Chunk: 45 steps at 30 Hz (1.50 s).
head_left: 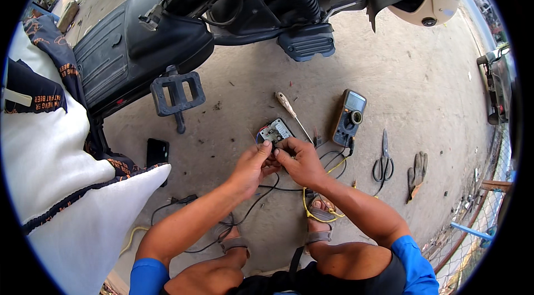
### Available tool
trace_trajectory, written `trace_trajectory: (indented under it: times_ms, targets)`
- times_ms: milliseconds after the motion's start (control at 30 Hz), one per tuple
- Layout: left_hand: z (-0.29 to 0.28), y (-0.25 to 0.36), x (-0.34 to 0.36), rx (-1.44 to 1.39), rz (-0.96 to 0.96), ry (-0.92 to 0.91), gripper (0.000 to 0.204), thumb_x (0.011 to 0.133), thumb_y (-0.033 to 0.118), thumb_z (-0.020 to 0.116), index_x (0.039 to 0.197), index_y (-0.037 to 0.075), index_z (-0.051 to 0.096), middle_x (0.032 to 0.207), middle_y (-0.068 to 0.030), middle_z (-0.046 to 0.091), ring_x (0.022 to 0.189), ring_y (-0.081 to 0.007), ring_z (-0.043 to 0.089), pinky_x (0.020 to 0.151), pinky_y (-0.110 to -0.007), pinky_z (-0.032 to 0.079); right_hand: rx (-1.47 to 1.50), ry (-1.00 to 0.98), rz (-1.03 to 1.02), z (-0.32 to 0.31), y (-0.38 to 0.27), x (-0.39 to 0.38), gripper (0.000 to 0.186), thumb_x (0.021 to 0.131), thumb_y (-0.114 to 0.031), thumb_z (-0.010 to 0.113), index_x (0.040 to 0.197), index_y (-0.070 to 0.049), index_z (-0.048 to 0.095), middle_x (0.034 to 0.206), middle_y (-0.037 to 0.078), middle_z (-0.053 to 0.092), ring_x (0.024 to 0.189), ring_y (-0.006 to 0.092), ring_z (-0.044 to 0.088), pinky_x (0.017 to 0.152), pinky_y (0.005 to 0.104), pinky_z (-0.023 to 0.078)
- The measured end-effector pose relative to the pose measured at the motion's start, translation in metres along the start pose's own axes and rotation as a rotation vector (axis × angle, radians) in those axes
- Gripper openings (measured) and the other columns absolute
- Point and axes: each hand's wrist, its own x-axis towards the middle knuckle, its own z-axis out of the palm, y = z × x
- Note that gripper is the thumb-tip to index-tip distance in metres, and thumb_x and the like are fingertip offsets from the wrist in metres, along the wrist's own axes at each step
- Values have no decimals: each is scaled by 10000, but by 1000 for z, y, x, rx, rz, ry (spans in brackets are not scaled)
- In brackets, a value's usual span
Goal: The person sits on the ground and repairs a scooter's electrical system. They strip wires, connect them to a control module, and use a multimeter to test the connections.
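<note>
My left hand (256,166) and my right hand (303,162) meet in the middle, thumbs and fingers pinched together. What they pinch is small and mostly hidden by the fingers. Just beyond the fingertips is a small open case with a circuit board (273,128); a red and a blue wire show at its left side. I cannot tell whether the hands touch the case. A screwdriver (285,103) with a pale handle lies behind it, its shaft toward my right hand. To the right lies a multimeter (349,117) with a roll of tape (356,117) on its face.
An electric bike with a pedal (178,93) spans the far side. Scissors (384,161) and a work glove (416,177) lie right; a phone (157,153) lies left. Black cable (253,206) and yellow wire (305,203) run around my feet. White cloth (50,167) hangs left.
</note>
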Motion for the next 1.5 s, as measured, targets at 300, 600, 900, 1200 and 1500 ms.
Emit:
trace_trajectory:
  times_ms: [300,600,900,1200,1500]
  targets:
    - [-52,15,28,485,221,443,196,897,199,702,955,38,607,797,-7,592,723,-115,565,661,-287,470,-406,-160,137,-33,5,63,263,775,-214,654,814,34,734,733,201,702,692,314,702,682,411,541]
    - [-55,-1,55,449,6,394,166,919,152,666,978,-3,681,874,-45,674,767,-131,622,661,-288,504,-487,-184,245,-7,18,90,263,793,-223,673,653,-9,735,565,85,666,503,179,639,563,338,524]
    - [-60,1,67,458,70,415,157,931,142,624,859,14,678,804,-38,649,709,-134,592,627,-310,471,-376,-44,274,10,38,93,204,794,-151,666,759,30,751,576,80,680,502,154,658,555,321,534]
    - [-61,3,77,587,172,476,237,935,194,649,791,6,656,712,13,563,659,-93,482,582,-326,387,-89,168,295,34,37,83,166,786,-30,648,897,73,714,674,146,704,560,207,712,522,337,548]
    - [-66,10,79,708,152,472,248,914,189,669,740,14,650,674,15,546,637,-89,468,565,-332,373,56,323,329,53,46,81,127,814,5,653,923,70,655,684,130,695,534,180,670,463,305,505]
